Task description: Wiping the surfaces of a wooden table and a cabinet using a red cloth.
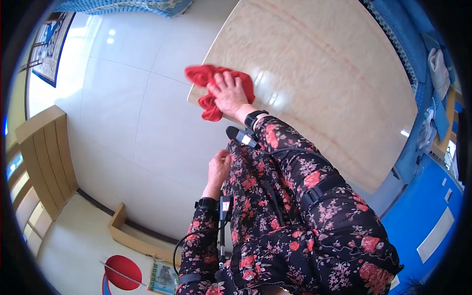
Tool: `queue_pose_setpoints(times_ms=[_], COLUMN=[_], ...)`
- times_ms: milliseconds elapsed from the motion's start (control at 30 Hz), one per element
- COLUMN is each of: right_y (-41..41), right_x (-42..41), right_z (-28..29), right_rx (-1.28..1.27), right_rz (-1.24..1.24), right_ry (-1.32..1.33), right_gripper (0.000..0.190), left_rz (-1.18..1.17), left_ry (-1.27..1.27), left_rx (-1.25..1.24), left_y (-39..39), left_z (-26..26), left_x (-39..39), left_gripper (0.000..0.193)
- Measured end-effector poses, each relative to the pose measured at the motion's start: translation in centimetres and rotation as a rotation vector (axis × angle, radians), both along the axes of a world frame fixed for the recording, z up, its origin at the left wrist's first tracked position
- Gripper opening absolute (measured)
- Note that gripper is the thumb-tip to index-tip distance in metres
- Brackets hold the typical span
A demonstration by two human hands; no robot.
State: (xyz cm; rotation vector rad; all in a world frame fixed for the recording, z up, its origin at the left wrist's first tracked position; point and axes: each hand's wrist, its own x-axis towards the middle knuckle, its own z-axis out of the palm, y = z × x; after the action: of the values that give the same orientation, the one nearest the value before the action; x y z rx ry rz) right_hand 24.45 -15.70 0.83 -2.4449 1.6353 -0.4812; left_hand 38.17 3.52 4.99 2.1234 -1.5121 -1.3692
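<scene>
A crumpled red cloth (241, 79) lies at the near left corner of a beige, marble-patterned tabletop (313, 77), and part of it sticks out past the edge. Pressing down on the cloth with fingers spread is my right hand (229, 94). Its wrist wears a black strap with a small device (243, 138) beside it. My left hand (219, 167) hangs low beside my floral clothing (250, 177), away from the table. The left fingers are curled, and whether they pinch any fabric is hidden.
Pale glossy floor tiles (114, 99) lie left of the table. Blue-covered seating (402, 44) runs along its far right side. A wooden slatted piece of furniture (48, 158) stands at the left. A blue panel (424, 225) is at the lower right.
</scene>
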Motion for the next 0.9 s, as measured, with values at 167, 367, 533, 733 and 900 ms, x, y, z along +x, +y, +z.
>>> queue_pose_setpoints(times_ms=[167, 367, 533, 733, 900], right_y=[3.1, 11.4, 4.6, -4.2, 6.1], right_x=[-5.8, -25.9, -33.4, -16.3, -15.1], right_z=[-1.0, -5.3, -7.6, 5.9, -1.2], right_rx=[-0.097, 0.292, 0.602, 0.109, -0.134], right_rz=[0.316, -0.433, -1.212, -0.415, 0.095], right_ry=[-0.117, 0.211, -0.072, -0.168, -0.334], right_gripper=[0.048, 0.063, 0.061, 0.024, 0.047], left_rz=[-0.005, -0.019, -0.060, -0.169, -0.228], left_ry=[-0.143, -0.541, -0.559, -0.630, -0.590], left_rx=[-0.290, -0.355, -0.265, -0.125, -0.097], left_y=[-6.2, -7.1, -8.6, -8.9, -8.4], left_z=[1.0, 1.1, 1.3, 1.4, 0.3], left_x=[2.0, 5.6, 4.2, 2.2, 4.4], left_gripper=[0.025, 0.068, 0.079, 0.092, 0.095])
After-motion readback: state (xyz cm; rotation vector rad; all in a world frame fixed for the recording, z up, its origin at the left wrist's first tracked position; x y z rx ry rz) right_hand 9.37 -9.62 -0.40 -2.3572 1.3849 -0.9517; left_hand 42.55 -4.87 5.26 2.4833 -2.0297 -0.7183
